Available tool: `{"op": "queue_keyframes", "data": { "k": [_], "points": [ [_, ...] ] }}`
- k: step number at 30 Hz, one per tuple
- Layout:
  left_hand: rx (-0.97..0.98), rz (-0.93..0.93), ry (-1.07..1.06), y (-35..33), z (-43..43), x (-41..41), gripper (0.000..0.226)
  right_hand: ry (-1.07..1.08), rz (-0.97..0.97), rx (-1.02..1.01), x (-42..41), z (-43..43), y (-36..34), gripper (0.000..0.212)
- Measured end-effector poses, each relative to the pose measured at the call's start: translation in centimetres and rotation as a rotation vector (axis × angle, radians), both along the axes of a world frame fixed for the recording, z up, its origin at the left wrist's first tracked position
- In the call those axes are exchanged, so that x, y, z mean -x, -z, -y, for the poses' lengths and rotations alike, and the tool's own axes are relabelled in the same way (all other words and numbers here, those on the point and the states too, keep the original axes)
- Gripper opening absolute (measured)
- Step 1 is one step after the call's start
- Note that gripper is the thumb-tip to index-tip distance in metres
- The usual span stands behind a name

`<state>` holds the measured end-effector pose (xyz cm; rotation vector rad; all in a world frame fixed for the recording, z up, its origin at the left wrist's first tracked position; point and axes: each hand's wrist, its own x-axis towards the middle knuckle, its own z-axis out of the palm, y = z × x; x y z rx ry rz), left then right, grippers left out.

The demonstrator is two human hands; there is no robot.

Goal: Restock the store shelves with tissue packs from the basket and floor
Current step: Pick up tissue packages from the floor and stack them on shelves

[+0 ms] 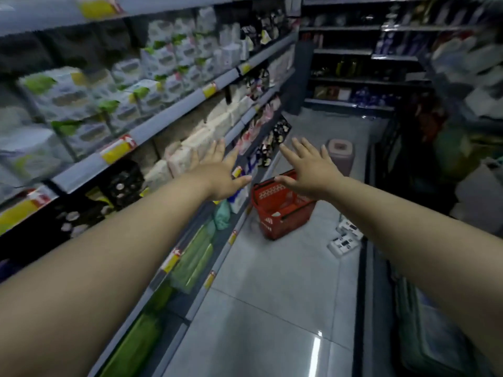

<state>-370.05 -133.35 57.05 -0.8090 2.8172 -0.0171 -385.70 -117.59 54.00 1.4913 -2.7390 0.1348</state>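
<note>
Both my arms stretch forward down the aisle. My left hand (220, 170) is open with fingers spread, level with the cream tissue packs (190, 151) on the middle shelf and empty. My right hand (307, 167) is also open and empty, held above the red basket (283, 210) that stands on the floor against the shelf base. I can make out little inside the basket. White tissue packs (345, 240) lie on the floor to the basket's right. More white and green tissue packs (81, 102) fill the upper shelf at left.
Shelving (168, 110) with yellow price tags runs along the left. A pink lidded bin (341, 153) stands on the floor beyond the basket. Green packs (193, 262) lie on the bottom shelf. Dark shelves (353, 77) close the aisle's far end and right side. Grey tiled floor (272, 308) lies between.
</note>
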Motion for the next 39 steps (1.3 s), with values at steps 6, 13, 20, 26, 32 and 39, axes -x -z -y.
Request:
{"op": "queue_keyframes", "data": {
  "k": [6,13,20,26,32,39],
  "points": [
    [-0.062,0.07,0.125,4.9,-0.6,14.3,0.087,0.137,0.082,-0.056,12.0,-3.5,5.3,0.084],
    [-0.093,0.154,0.286,11.4,0.6,31.0,0.086,0.349,0.194,-0.098,24.3,-5.3,12.0,0.084],
    [-0.141,0.197,0.527,17.7,2.6,48.6,0.084,0.633,0.303,-0.118,36.4,-5.0,17.8,0.084],
    [-0.189,0.341,0.625,23.9,2.6,58.7,0.084,0.755,0.443,-0.145,42.8,-5.1,23.4,0.084],
    [-0.263,0.43,0.645,31.9,1.0,66.6,0.085,0.789,0.561,-0.184,50.6,-6.1,30.8,0.085],
    [-0.306,0.479,0.61,44.2,-1.8,76.0,0.087,0.763,0.691,-0.214,59.7,-7.0,42.9,0.081]
  ]
}}
